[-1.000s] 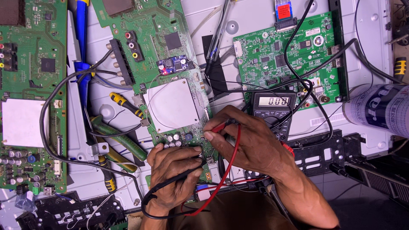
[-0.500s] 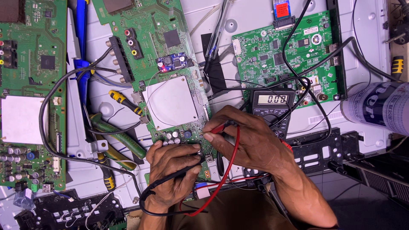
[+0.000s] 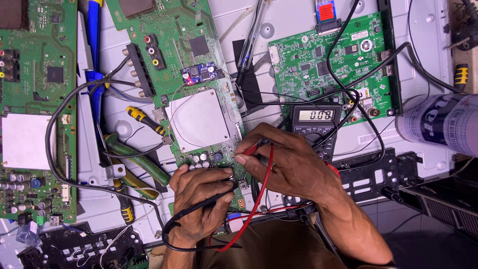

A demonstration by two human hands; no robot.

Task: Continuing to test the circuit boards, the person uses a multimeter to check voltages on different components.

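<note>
My left hand (image 3: 199, 199) grips a black test probe (image 3: 219, 195), its tip touching the lower part of a green circuit board (image 3: 174, 55) near a cluster of small capacitors. My right hand (image 3: 286, 162) pinches a red test probe (image 3: 250, 148) against the same board, just right of the capacitors. Red and black leads loop below my hands. A dark multimeter (image 3: 316, 122) with a lit grey display lies just behind my right hand. A silver shield plate (image 3: 199, 119) covers the board's middle.
A second green board (image 3: 338, 65) lies at the upper right, a third (image 3: 35, 109) at the far left. Yellow-handled screwdrivers (image 3: 144, 119) and green pliers (image 3: 144, 164) lie between boards. A printed cylindrical can (image 3: 440, 124) lies at right; a black bracket (image 3: 378, 174) sits beside it.
Both hands stay on the probes at nearly the same spots on the board; the view has shifted slightly. The meter display still shows a reading.
</note>
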